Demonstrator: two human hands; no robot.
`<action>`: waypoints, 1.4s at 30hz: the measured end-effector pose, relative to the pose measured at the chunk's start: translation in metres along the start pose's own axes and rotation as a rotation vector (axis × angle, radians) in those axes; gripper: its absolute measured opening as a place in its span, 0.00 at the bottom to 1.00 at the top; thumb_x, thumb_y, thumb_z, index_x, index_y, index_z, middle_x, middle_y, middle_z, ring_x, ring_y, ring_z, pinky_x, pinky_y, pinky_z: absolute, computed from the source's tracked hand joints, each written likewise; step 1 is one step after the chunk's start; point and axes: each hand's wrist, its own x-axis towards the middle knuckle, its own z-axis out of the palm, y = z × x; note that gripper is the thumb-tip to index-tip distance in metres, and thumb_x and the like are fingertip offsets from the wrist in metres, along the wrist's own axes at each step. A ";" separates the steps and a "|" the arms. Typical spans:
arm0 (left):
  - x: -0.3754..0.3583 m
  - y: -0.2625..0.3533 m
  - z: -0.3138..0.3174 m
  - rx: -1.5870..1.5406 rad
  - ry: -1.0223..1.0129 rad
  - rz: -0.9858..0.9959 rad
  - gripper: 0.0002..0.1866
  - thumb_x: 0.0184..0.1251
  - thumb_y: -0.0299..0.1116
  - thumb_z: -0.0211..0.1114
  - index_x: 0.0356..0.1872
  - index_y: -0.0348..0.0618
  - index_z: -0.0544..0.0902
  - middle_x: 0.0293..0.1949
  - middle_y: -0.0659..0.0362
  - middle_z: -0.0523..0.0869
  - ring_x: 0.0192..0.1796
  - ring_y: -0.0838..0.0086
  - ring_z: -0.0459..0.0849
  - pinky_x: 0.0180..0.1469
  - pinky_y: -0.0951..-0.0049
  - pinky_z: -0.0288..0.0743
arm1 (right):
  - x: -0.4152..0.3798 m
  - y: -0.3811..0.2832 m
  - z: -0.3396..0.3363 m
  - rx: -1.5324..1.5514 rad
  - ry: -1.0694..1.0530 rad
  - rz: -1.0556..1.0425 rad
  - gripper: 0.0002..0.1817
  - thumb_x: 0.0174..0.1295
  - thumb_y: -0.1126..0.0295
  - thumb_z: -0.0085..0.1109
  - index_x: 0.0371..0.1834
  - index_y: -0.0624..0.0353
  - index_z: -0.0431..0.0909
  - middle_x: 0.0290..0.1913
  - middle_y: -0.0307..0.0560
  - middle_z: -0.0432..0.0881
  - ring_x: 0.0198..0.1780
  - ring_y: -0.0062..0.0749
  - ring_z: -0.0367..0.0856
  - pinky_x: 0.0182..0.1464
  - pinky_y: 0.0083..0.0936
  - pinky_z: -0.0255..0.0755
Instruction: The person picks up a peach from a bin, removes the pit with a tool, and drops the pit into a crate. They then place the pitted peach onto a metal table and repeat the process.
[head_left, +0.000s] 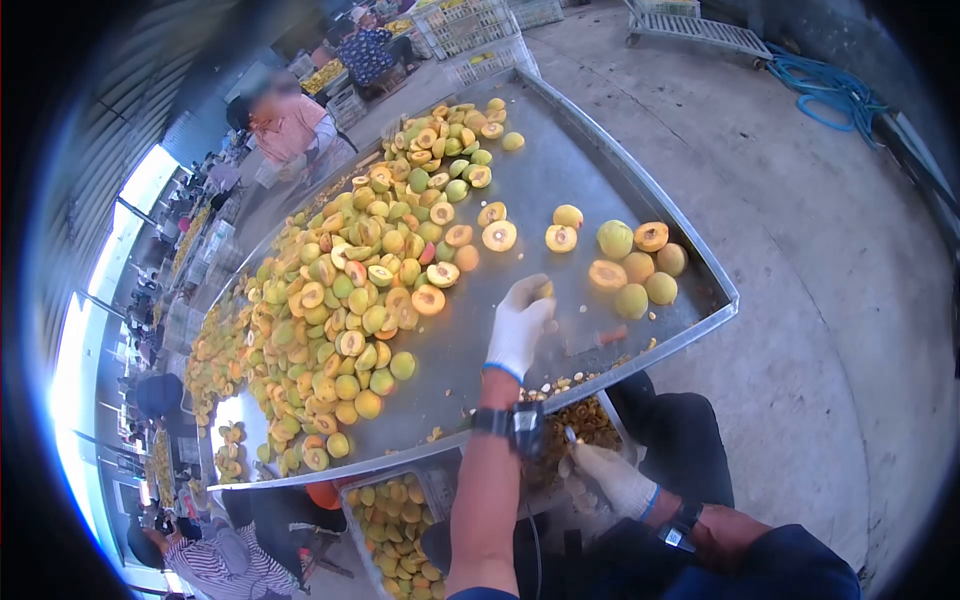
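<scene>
White-gloved, holds the left hand (pixel 520 325) out over the metal table (pixel 575 150), fingers closed on a fruit piece (pixel 546 290). Shows only a yellow part of it, at the far right side of the glove, too covered to give any long axis. Has a fruit pair (pixel 561 238) beyond those fingertips, apart from them and slightly to the right, with one cut face in view, and a single cut half (pixel 499 236) also beyond, slightly to the left. Has a fruit cluster (pixel 638 267) farther right, near the table's corner, and a large fruit heap (pixel 370 270) to the left, apart from the glove. Has a red-handled tool (pixel 610 336) to the right, lying flat on the metal, not touched, long axis running roughly crosswise, handle end outward; lies nearer to the left hand than to the right hand (pixel 612 482). Holds the latter lower, closer to the body, off the table, beside brown scraps (pixel 588 420), fingers bent near a shiny tip (pixel 571 434); cannot tell, through blur, whether gripping it.
</scene>
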 end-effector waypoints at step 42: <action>-0.272 0.011 0.029 -0.628 0.644 0.097 0.33 0.85 0.58 0.48 0.36 0.35 0.84 0.28 0.50 0.87 0.28 0.66 0.85 0.32 0.69 0.82 | -0.043 0.021 0.072 -1.315 0.092 -0.463 0.23 0.78 0.55 0.53 0.57 0.67 0.80 0.32 0.73 0.84 0.35 0.68 0.86 0.36 0.52 0.77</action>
